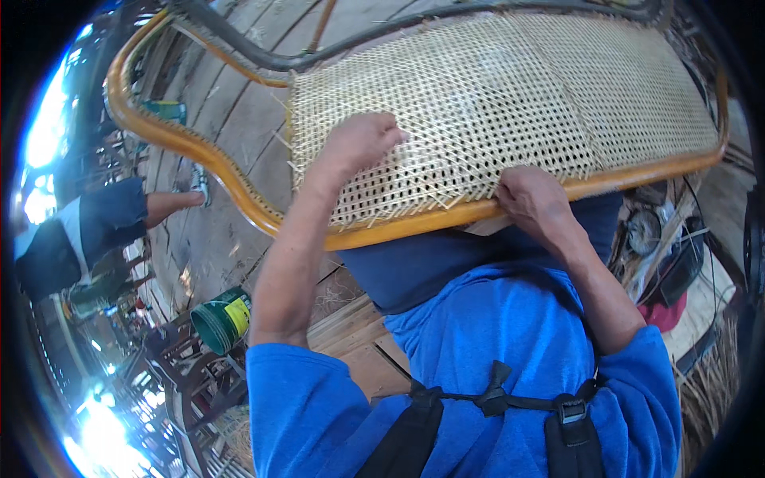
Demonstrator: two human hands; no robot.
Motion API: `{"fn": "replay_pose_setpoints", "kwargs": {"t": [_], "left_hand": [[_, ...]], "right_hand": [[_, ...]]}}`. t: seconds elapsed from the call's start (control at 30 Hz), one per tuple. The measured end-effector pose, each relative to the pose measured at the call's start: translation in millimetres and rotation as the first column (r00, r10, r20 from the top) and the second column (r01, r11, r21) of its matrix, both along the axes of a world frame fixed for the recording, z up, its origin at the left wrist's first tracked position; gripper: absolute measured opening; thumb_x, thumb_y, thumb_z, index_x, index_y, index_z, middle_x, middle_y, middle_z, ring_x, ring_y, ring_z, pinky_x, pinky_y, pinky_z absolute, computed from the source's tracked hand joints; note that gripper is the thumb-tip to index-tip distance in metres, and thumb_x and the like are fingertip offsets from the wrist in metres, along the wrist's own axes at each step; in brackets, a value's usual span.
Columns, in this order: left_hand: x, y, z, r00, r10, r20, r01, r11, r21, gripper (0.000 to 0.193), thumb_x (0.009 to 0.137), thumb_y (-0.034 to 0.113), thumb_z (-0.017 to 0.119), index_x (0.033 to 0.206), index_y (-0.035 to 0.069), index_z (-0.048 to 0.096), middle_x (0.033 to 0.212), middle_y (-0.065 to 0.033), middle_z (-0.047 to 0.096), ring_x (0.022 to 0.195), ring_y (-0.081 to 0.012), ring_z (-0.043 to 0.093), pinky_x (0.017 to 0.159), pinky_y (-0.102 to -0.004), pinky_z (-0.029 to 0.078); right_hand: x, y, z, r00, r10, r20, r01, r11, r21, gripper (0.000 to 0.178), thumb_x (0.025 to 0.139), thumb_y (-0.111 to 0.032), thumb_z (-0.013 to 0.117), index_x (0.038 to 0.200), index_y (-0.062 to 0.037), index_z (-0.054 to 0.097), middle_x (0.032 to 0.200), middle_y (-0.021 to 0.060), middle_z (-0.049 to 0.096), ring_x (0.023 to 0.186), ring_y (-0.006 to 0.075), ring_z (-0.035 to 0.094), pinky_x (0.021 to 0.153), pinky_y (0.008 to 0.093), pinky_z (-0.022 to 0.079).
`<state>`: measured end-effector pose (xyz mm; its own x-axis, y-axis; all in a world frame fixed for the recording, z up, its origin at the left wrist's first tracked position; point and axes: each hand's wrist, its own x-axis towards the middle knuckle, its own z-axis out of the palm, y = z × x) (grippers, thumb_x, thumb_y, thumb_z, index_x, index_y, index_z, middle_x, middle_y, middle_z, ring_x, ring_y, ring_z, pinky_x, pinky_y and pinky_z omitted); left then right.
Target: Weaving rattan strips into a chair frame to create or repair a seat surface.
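Across my lap lies a curved wooden seat frame (414, 226) with a pale woven cane panel (470, 88) stretched over it. My left hand (362, 143) is closed above the left part of the weave, fingertips pinched together; a cane strand in them is too small to make out for certain. At the near rail my right hand (535, 199) is curled, its fingers at the edge of the weave and partly hidden against the wood. Loose cane ends stick out along the left and near edges of the panel.
A green bucket (221, 321) with a yellow label lies on the plank floor to the left. Another person's leg (171, 206) and dark shorts show at far left. Wood scraps, a red cloth (664, 312) and bundled strips (712, 374) lie at right.
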<state>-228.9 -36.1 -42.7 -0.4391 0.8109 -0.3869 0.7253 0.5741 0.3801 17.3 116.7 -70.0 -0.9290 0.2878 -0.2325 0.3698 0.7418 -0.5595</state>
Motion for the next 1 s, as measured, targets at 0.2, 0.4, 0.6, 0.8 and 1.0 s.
{"fn": "replay_pose_setpoints", "kwargs": {"t": [0.2,0.4,0.6,0.8,1.0], "left_hand": [[-113.4,-22.8,58.9,0.936,-0.031,-0.350,-0.063,0.965,-0.254,0.033,0.084,0.037,0.061,0.089,0.004,0.065,0.076,-0.0164,0.064,0.071,-0.0294,0.063,0.065,-0.0407,0.047],[-158.2,-39.3,-3.1,0.828,0.036,-0.559,-0.214,0.943,-0.256,0.024,0.086,0.033,0.055,0.096,0.014,0.068,0.096,-0.0158,0.067,0.095,-0.0330,0.064,0.078,-0.0435,0.050],[-198.5,-51.3,-38.4,0.766,0.194,-0.613,-0.403,0.887,-0.223,0.027,0.089,0.026,0.049,0.105,0.011,0.064,0.110,-0.0148,0.064,0.103,-0.0322,0.061,0.088,-0.0455,0.047],[-205.0,-57.8,-10.6,0.593,0.272,-0.758,-0.431,0.902,-0.013,0.029,0.086,0.020,0.054,0.113,0.010,0.062,0.112,-0.0157,0.062,0.108,-0.0302,0.058,0.086,-0.0427,0.048],[-160.0,-129.9,114.5,0.428,0.495,-0.756,0.134,0.792,0.595,0.047,0.083,0.024,0.068,0.120,0.000,0.054,0.115,-0.0127,0.059,0.110,-0.0285,0.054,0.099,-0.0370,0.038]], "right_hand": [[-0.9,-0.7,3.2,1.000,0.012,0.009,-0.012,1.000,0.001,0.019,0.080,-0.019,0.056,0.073,-0.0034,0.063,0.076,0.0186,0.064,0.075,0.0364,0.063,0.069,0.0465,0.050],[-4.8,1.5,13.0,0.994,0.057,0.095,-0.057,0.998,0.001,0.018,0.080,-0.020,0.056,0.072,-0.0059,0.065,0.076,0.0177,0.065,0.074,0.0354,0.064,0.067,0.0455,0.051],[1.2,-0.8,8.0,0.998,0.028,-0.047,-0.031,0.998,-0.048,0.013,0.076,-0.014,0.060,0.068,-0.0044,0.057,0.072,0.0151,0.059,0.073,0.0350,0.058,0.066,0.0441,0.047],[9.7,6.7,19.2,0.992,0.026,-0.127,-0.043,0.990,-0.133,0.010,0.083,-0.013,0.059,0.080,-0.0034,0.061,0.080,0.0146,0.062,0.074,0.0339,0.058,0.069,0.0433,0.048],[97.1,43.5,6.3,0.822,-0.559,-0.107,0.438,0.741,-0.509,0.020,0.093,-0.020,0.056,0.089,-0.0013,0.060,0.076,0.0067,0.059,0.063,0.0179,0.056,0.060,0.0329,0.046]]}}
